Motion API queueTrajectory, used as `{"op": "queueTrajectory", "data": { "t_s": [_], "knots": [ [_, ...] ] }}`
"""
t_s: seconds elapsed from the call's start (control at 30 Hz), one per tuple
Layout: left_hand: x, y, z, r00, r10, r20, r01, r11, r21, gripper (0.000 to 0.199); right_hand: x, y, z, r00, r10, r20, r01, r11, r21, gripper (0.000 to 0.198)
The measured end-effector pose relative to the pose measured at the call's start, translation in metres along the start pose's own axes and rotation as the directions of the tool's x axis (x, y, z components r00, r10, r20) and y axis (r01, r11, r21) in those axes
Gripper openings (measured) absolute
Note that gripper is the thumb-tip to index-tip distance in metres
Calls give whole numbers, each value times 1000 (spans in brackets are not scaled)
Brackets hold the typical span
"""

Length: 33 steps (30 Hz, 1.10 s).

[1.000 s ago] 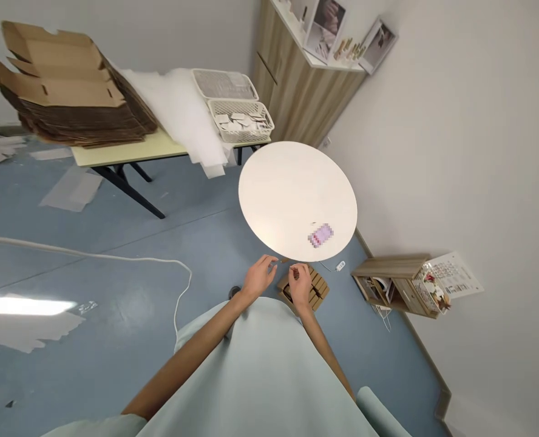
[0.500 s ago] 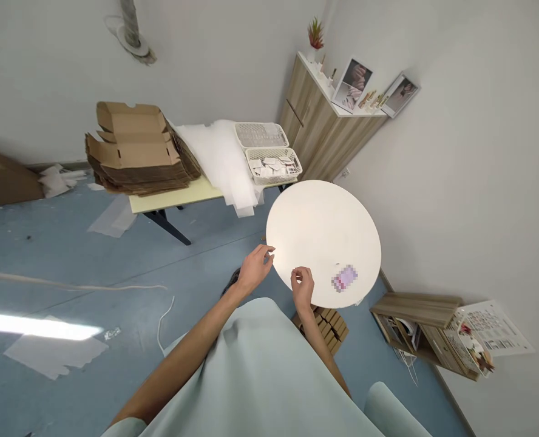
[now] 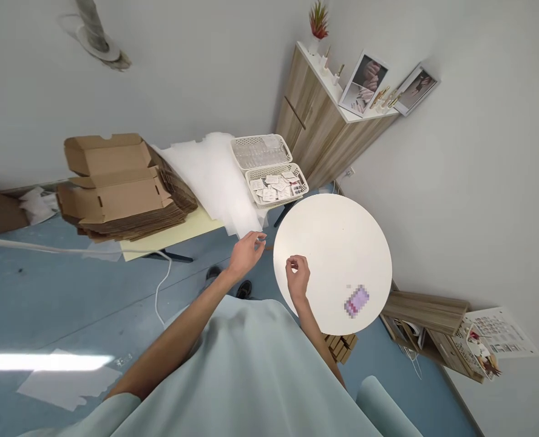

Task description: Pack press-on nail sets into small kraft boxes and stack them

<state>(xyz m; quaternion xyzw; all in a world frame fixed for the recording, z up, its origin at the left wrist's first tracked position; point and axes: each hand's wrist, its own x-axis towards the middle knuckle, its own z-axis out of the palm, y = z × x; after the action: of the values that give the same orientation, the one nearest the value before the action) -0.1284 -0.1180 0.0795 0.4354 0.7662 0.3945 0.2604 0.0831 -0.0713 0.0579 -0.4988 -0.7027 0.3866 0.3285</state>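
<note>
White tabletop (image 3: 328,243), brown cardboard (image 3: 126,194)

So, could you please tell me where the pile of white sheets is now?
In the head view, the white sheets lie left of centre on the yellow table, between the cardboard stack and the baskets, the left hand near their lower end.

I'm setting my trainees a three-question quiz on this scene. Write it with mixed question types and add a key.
1. True or false: the stack of unfolded cardboard boxes lies on the pale yellow table.
2. In the picture, which is nearer to the white packing sheets?
A) the left hand
B) the right hand
3. How many framed pictures stand on the white-topped wood-grain cabinet?

Key:
1. True.
2. A.
3. Two.
</note>
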Motion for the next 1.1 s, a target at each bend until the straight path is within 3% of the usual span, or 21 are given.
{"op": "queueTrajectory", "data": {
  "t_s": [0.2, 0.43, 0.53, 0.63, 0.8, 0.93, 1.1],
  "knots": [
    [97, -7, 4, 993, 57, 108, -58, 998, 8, 29, 38, -17, 12, 997, 31, -72, -36, 997, -67, 20],
    [224, -17, 12, 973, 71, 220, -100, 987, 123, 36, 73, -49, 23, 952, 98, -290, -152, 973, -172, 17],
    [268, -23, 21, 942, 109, 318, -171, 969, 175, 46, 76, -60, 31, 919, 113, -377, -199, 960, -197, 16],
    [303, -33, 33, 876, 155, 457, -291, 925, 245, 48, 73, -66, 43, 884, 153, -442, -266, 942, -206, 18],
    [336, -50, 52, 782, 204, 589, -444, 846, 295, 34, 60, -71, 62, 815, 201, -543, -361, 910, -204, 19],
    [343, -60, 60, 756, 243, 607, -507, 805, 308, 30, 52, -75, 70, 780, 235, -580, -411, 891, -191, 18],
    [347, -59, 60, 726, 242, 644, -560, 752, 348, 26, 55, -74, 68, 777, 237, -583, -407, 896, -178, 18]
  ]
}}
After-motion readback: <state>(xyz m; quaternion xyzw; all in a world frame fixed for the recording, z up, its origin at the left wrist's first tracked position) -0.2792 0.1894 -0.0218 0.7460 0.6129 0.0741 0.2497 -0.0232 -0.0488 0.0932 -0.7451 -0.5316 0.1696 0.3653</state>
